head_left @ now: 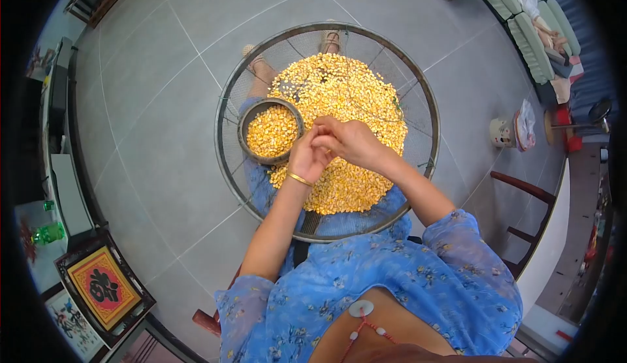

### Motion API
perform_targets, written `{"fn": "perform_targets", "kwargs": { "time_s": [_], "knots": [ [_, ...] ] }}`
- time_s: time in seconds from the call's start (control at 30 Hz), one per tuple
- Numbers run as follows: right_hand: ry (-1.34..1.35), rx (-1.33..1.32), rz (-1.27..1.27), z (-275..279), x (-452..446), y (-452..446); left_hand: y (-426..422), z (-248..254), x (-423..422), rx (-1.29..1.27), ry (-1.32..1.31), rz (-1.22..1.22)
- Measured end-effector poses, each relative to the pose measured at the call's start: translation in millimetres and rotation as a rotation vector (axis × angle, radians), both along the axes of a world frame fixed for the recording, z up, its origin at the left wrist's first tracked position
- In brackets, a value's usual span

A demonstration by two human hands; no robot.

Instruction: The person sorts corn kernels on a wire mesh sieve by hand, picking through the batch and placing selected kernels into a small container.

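A large round mesh sieve [429, 93] rests across my lap, with yellow corn kernels [356, 95] spread over its middle. Inside it at the left stands a dark round bowl [244, 146] filled with more kernels. My left hand [309, 157], with a gold bangle at the wrist, is turned palm up beside the bowl, its fingers curled. Over its fingertips comes my right hand [353, 142], thumb and fingers closed together. The two hands meet above the corn. Whatever lies between their fingers is hidden or too small to name.
Grey floor tiles [163, 187] surround the sieve. At the right are a dark wooden chair [532, 190], a patterned bin [501, 132] and a green sofa [530, 46] with a person's legs on it. A framed picture [104, 287] stands at the lower left.
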State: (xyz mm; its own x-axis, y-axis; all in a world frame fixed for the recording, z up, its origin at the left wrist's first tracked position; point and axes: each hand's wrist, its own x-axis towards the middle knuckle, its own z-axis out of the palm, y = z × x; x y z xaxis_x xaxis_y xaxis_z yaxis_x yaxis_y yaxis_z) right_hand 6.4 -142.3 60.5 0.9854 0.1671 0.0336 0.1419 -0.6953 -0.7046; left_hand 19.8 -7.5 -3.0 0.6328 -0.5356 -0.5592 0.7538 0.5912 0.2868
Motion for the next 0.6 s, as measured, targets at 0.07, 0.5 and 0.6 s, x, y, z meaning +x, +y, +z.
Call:
{"fn": "perform_targets", "kwargs": {
  "time_s": [0.07, 0.5, 0.6],
  "knots": [
    [-0.039, -0.056, 0.009, -9, 9, -6, 2, -2, 1, 0.030, 0.089, 0.068],
    [-0.052, -0.220, -0.201, -77, 47, -47, 15, -10, 6, -0.101, -0.099, 0.060],
    [-0.064, 0.001, -0.220, -32, 32, -34, 13, -8, 6, -0.097, -0.121, 0.057]
  ]
}}
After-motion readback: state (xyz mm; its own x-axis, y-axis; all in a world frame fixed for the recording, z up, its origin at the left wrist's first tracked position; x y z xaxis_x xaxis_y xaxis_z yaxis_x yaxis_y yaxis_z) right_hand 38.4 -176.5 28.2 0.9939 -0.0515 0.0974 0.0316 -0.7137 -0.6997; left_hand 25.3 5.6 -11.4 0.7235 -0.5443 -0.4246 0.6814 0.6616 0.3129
